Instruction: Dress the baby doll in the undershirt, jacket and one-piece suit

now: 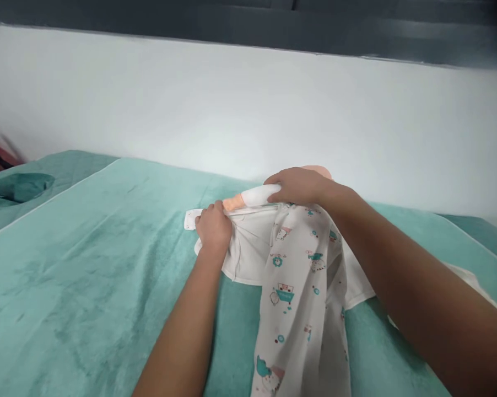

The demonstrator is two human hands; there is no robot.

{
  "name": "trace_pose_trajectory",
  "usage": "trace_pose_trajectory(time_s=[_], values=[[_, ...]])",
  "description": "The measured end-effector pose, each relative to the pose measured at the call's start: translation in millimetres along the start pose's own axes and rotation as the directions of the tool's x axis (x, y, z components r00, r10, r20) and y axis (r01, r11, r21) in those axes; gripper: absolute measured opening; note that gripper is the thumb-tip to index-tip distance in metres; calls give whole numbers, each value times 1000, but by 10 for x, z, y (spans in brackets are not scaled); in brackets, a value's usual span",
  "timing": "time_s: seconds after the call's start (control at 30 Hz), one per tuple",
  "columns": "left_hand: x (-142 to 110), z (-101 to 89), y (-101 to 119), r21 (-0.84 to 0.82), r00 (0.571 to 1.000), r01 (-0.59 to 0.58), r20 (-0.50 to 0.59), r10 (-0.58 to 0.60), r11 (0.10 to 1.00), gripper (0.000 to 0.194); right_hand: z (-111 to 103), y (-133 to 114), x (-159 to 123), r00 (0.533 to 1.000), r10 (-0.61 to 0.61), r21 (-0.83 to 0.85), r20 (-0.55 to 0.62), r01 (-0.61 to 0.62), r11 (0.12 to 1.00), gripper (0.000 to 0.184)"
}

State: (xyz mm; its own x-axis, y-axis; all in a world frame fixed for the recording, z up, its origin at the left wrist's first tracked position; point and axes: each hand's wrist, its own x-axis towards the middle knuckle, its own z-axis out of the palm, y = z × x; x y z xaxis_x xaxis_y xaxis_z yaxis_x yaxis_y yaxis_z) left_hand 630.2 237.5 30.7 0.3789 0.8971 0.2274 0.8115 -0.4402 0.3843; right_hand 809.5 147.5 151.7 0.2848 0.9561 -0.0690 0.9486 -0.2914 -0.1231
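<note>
A white baby garment (292, 275) printed with small cartoon animals lies over the bed and hangs toward me. Above its spread white part rests a slim doll-like arm (261, 195), white and padded with a peach-coloured end (233, 202). My left hand (214, 225) is closed on the white cloth beside that peach end, and a white cuff-like flap (192, 219) sticks out to its left. Curled over the upper part of the white arm, my right hand (297, 184) grips it. Behind that hand a rounded peach-coloured shape (320, 170) shows, mostly hidden.
Under everything lies a teal bed cover (87, 264) with creases. A plain white wall (149, 105) rises along the far edge. More white cloth (467, 275) lies at right, partly behind my forearm. Something red (0, 157) with a dark cable is at far left.
</note>
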Motion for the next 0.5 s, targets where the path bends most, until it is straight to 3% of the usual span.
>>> trace_pose_trajectory(time_s=[0.1,0.17,0.27,0.4,0.5], values=[[-22,1,25,-8,992,-36,-123,35,999,51,85,-68,6,999,-30,40,-34,31,999,31],[-37,-1,46,13,965,-142,-219,142,990,61,216,-168,77,995,-91,62,-29,93,994,32],[-37,19,43,72,929,-331,-148,338,941,55,392,-323,213,985,-161,85,-60,166,983,34],[-1,63,-18,122,976,-207,-42,213,971,45,436,-306,202,979,-106,239,-173,146,960,31],[15,80,-35,143,986,-149,-57,158,978,45,517,-48,-80,940,65,418,-336,86,904,30]])
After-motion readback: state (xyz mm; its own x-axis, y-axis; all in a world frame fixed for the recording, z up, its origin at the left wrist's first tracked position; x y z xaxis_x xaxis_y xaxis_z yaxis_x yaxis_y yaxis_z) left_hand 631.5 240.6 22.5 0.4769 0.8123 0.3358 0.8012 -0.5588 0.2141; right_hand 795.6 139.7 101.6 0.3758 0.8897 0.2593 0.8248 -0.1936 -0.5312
